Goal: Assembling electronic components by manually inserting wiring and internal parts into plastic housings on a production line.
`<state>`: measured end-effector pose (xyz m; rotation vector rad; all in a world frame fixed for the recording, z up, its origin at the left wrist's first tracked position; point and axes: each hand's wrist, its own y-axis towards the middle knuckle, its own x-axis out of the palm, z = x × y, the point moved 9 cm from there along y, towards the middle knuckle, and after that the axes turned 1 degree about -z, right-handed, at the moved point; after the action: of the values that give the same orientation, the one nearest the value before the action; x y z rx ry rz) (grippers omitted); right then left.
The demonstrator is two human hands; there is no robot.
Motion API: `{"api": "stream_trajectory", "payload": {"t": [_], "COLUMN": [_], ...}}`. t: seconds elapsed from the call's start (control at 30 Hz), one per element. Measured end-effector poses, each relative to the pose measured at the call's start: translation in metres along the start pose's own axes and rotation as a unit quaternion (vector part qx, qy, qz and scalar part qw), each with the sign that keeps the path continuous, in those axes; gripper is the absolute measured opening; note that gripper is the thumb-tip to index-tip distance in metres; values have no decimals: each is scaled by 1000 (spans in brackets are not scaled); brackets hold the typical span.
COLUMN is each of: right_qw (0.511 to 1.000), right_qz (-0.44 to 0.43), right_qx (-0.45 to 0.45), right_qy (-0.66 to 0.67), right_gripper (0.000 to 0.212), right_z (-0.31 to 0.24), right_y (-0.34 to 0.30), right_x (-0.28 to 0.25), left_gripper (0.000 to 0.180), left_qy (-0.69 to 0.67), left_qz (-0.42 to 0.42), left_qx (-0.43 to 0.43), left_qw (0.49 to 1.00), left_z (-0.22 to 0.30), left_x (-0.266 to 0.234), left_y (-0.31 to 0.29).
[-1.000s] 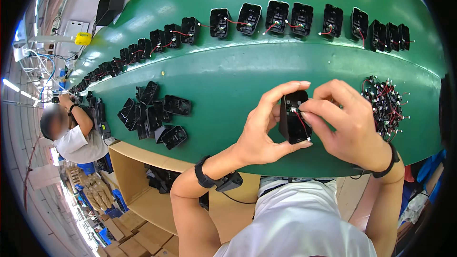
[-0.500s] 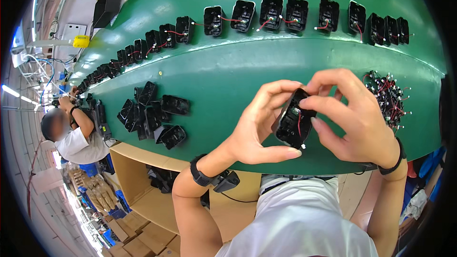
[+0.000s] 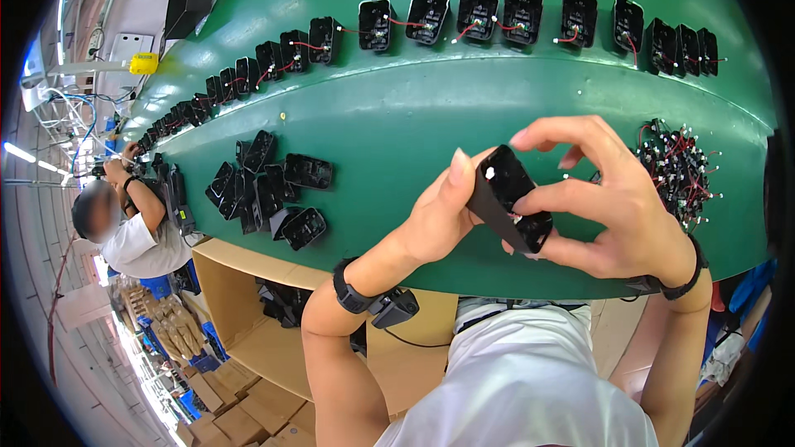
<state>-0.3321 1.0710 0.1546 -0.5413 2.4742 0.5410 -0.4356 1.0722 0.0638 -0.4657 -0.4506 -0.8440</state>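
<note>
Close against the near edge of the glossy green worktop [image 3: 397, 120], left of its middle, stands an open brown cardboard box [image 3: 257, 263] with black pieces inside. Just over that edge, right of the middle, the person's left hand [image 3: 439, 215] has its grip closed along one long wall of a black, rectangular, open-fronted plastic case [image 3: 507, 186], thumb up beside its upper corner. The case is held tilted, with a small white spot near its upper end. The right hand [image 3: 617, 211] has its fingers spread, one reaching into the case's open side and the thumb by its lower end; whether this grip pinches anything I cannot tell. Toward the right edge lies a tangled heap of red-and-black wires with small white connectors [image 3: 675, 174]; toward the left, a loose pile of similar black cases [image 3: 267, 190]. Along the far side runs a long row of black cases with red leads [image 3: 430, 16], curving toward the left end, where a co-worker in a white shirt [image 3: 141, 236] reaches in.
</note>
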Motion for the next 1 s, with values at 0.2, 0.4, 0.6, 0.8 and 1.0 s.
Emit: {"api": "stream_trajectory", "payload": {"t": [0.2, 0.4, 0.6, 0.8, 1.0], "right_qw": [997, 996, 996, 969, 732], "right_qz": [-32, -41, 13, -13, -4], "right_qx": [7, 12, -37, 66, 201], "right_qy": [65, 73, 78, 237, 651], "right_gripper": [29, 32, 33, 32, 35], "right_z": [-1, -4, -12, 6, 28], "right_y": [1, -1, -3, -8, -17], "right_x": [10, 18, 21, 12, 19], "left_gripper": [76, 96, 99, 107, 73], "left_qy": [153, 178, 62, 24, 324], "left_qz": [26, 96, 43, 1, 39], "left_qx": [29, -44, -15, -5, 209], "left_qw": [987, 978, 997, 1000, 922], "left_z": [13, -8, -12, -13, 44], "left_x": [2, -11, -11, 2, 3], "left_y": [0, 0, -7, -4, -11]}}
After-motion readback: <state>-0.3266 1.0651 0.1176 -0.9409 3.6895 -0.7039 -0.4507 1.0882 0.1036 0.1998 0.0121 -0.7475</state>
